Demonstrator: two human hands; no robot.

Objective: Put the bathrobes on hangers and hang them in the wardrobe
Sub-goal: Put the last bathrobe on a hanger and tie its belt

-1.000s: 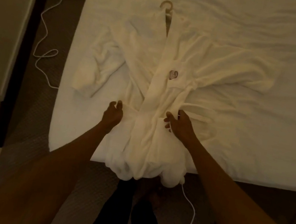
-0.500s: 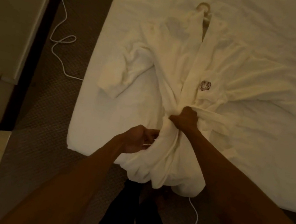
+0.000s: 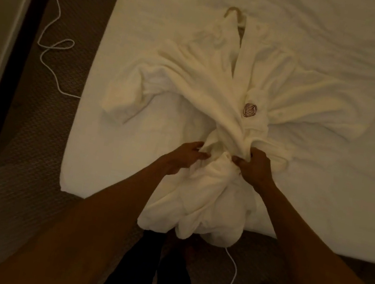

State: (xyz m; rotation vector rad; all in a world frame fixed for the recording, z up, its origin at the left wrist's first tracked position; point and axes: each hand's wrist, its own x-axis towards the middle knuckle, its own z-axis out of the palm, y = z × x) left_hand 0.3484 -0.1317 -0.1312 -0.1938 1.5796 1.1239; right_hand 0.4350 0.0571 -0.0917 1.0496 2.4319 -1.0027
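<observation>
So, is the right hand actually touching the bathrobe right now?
Touching. The head view shows the right hand gripping the gathered cloth at the waist of the bathrobe, with its fingers curled into the folds and no gap.

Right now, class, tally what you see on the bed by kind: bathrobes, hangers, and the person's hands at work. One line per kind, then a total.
bathrobe: 1
hanger: 1
hands: 2, the left hand and the right hand
Total: 4
</observation>
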